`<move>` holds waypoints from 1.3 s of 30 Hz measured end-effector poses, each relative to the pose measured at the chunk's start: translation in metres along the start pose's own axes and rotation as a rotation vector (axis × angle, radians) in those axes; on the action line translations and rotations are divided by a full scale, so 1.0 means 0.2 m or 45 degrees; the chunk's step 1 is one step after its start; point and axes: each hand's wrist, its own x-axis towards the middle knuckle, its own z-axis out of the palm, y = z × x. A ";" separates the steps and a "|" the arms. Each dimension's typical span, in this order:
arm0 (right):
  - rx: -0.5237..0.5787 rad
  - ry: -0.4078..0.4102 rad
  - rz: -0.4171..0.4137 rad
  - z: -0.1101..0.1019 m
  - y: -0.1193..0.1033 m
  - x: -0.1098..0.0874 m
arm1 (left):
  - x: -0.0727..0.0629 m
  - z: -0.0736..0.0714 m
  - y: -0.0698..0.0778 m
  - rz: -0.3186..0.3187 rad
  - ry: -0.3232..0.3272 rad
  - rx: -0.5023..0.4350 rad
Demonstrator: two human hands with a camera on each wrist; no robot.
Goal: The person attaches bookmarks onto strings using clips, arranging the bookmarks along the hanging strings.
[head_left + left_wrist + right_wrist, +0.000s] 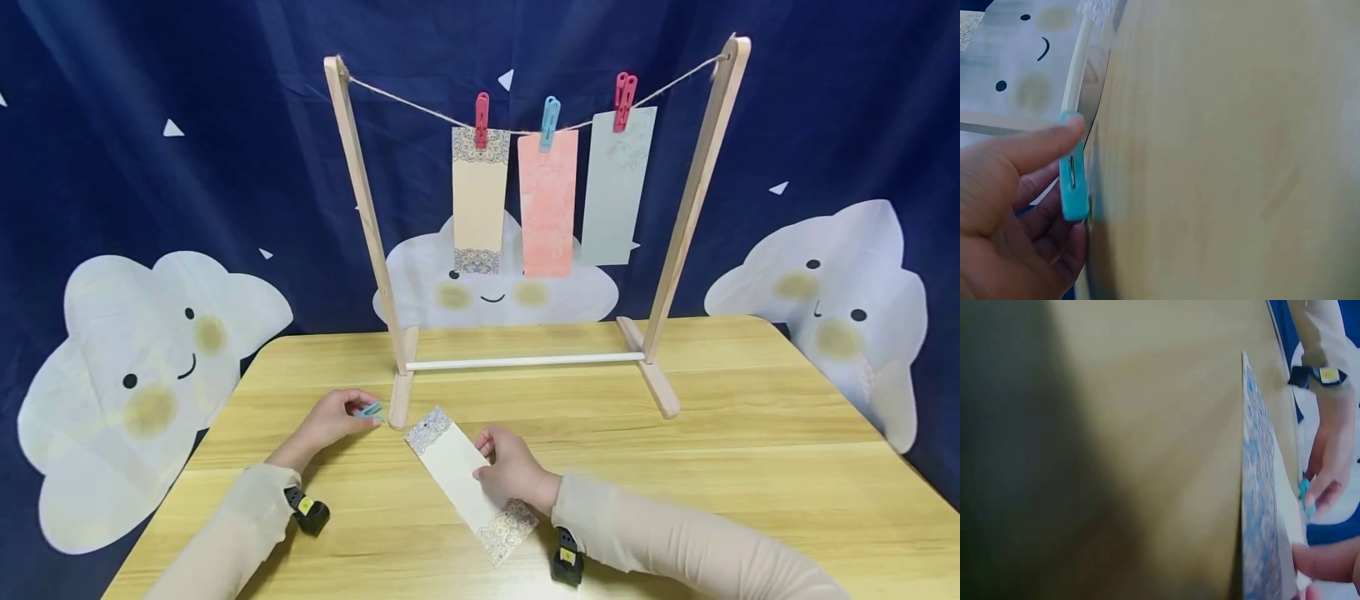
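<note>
My left hand [340, 419] pinches a light-blue clothespin [1074, 181] between thumb and fingers, just left of the rack's left foot. The right hand [516, 471] grips the long edge of a cream paper card [459, 477] with patterned bands at both ends. Thumb and fingers hold the card near its middle, tilted above the table in front of the rack. Seen from the right wrist, the card's blue-patterned end [1259, 487] stands close to the camera, and the thumb [1322, 561] presses on it.
A wooden rack [693, 200] with a sagging string [405, 102] stands on the wooden table [712, 500]. From the string hang a patterned card [478, 200], a pink card [547, 208] and a pale green card [617, 192], held by red and blue clothespins. Behind is a dark blue cloud-print curtain [225, 125].
</note>
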 end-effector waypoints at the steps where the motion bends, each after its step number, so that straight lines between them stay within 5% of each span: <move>1: 0.023 -0.014 0.000 -0.01 0.00 0.01 | 0.00 -0.01 0.00 0.003 -0.002 -0.010; 10: 0.190 -0.056 0.070 -0.15 0.04 0.08 | 0.03 -0.12 0.04 0.038 -0.009 -0.075; 24: 0.364 0.052 0.303 -0.37 -0.05 0.21 | 0.09 -0.36 0.38 0.183 0.125 -0.171; 39: 0.543 0.123 0.083 -0.52 -0.29 0.35 | 0.21 -0.51 0.81 0.313 0.107 -0.247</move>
